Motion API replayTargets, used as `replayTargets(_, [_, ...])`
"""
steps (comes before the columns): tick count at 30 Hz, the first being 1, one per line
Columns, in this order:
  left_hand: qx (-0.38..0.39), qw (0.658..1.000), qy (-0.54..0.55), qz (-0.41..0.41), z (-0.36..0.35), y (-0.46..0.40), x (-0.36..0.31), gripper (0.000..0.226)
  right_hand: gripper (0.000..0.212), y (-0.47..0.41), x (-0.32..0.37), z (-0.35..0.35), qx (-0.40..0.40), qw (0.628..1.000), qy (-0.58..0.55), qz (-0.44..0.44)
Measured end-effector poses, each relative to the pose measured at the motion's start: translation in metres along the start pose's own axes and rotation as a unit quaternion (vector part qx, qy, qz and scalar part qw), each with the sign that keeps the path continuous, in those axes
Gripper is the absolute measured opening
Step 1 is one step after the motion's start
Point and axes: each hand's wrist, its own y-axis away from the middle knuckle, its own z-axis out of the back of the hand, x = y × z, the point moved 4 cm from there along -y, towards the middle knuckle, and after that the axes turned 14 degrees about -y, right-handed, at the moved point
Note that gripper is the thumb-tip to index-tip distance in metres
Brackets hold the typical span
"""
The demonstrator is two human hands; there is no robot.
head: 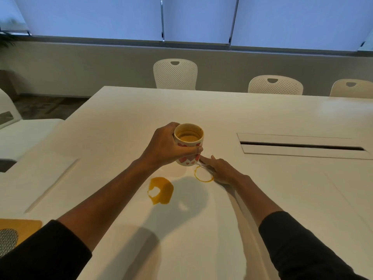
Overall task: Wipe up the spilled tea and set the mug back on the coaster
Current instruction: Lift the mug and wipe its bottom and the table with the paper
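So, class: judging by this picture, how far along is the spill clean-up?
Done: the mug is lifted clear, gripped by the left hand. In hand: the right hand presses what looks like a white tissue beside the tea ring. Left: the ring, the larger tea puddle, then setting the mug down; the coaster isn't clearly identifiable.

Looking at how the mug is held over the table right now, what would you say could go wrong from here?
1. The mug, gripped by the left hand above the table, holds tea; a tilt could spill more.
2. The right hand lies beside the tea ring; sliding could smear it.
3. The left forearm passes close over the tea puddle, so lowering it could spread tea.
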Motion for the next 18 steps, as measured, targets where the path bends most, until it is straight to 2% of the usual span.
replayTargets(5, [-0.001,1.000,-0.005,0.007,-0.002,0.000,0.002,0.087,0.082,0.000,-0.001,-0.001,0.070,0.996,0.034,0.030])
replayTargets(8, [-0.002,1.000,-0.004,0.008,-0.004,-0.002,0.002,0.085,0.081,0.006,-0.004,-0.002,0.098,0.994,0.024,0.050])
replayTargets(14, [0.002,1.000,-0.004,0.008,-0.009,-0.003,0.000,0.077,0.074,0.024,-0.018,-0.008,0.099,0.992,0.002,0.078])
replayTargets(18, [0.001,1.000,0.000,0.003,-0.009,-0.003,-0.003,0.079,0.073,0.037,-0.023,-0.014,0.066,0.993,-0.018,0.092])
